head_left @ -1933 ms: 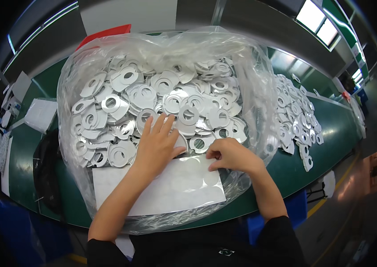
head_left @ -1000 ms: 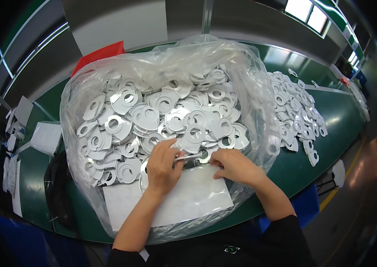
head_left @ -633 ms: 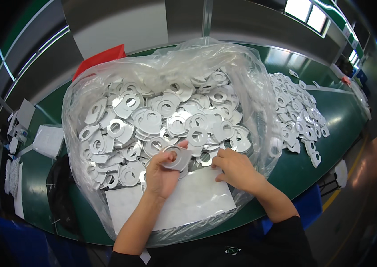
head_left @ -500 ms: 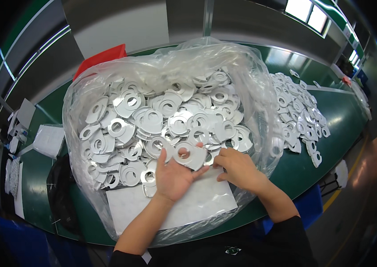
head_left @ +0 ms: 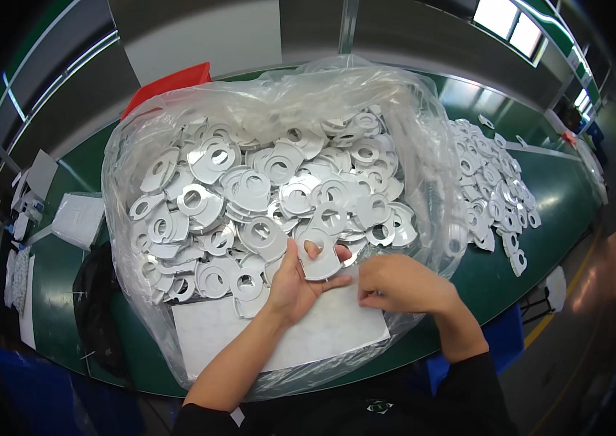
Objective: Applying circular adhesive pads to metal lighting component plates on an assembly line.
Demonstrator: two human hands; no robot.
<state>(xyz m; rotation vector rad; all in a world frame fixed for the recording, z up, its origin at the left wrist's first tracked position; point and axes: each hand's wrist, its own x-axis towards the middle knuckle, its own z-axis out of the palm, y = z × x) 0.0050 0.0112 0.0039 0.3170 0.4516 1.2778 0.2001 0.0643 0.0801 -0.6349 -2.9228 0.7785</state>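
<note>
My left hand (head_left: 295, 292) holds a flat grey-white plastic part (head_left: 319, 263) with a large round hole; a fingertip shows through the hole. Close on its right, my right hand (head_left: 408, 283) is closed, fingertips pressed together and pointing left, apart from the part. Whether anything is pinched there cannot be made out. Behind both hands lies a heap of similar holed parts (head_left: 253, 185), overlapping in a large clear plastic bag (head_left: 418, 123). A white sheet (head_left: 250, 340) lies in the bag's near side, below my hands.
More such parts (head_left: 497, 185) are spread on the green table (head_left: 551, 196) to the right. A red bin (head_left: 170, 86) stands behind the bag at the left. A wrapped white packet (head_left: 79, 218) and a black bag (head_left: 99, 312) sit left of it.
My left hand has tilted the held part more upright and shifted slightly right. My right hand has drawn away from the part, a little lower and to the right, its fingers curled in more.
</note>
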